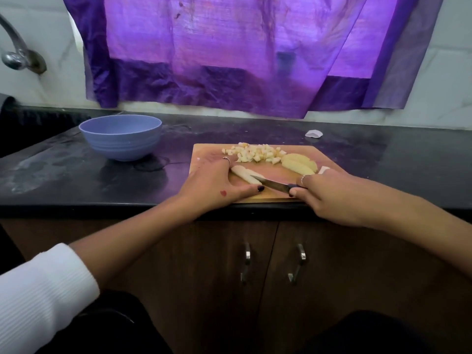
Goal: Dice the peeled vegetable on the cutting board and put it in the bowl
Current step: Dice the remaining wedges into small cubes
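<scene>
Knife (274,185) is lying clamped in my right hand (332,198), its blade crossing the pale vegetable strips (244,173) that my left hand (217,181) is pressing flat-fingered near the cutting board's (204,149) front edge. Diced pieces (255,154) are sitting by the board's far edge, uncut slices (298,163) toward its right edge. The bowl (121,137) is standing on the worktop (383,162) off the board's left edge.

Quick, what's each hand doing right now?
Left hand: open, fingers pressing down the vegetable strips.
Right hand: closed around the knife handle.

Single head view, looking forward-down, close over counter (383,159).
</scene>
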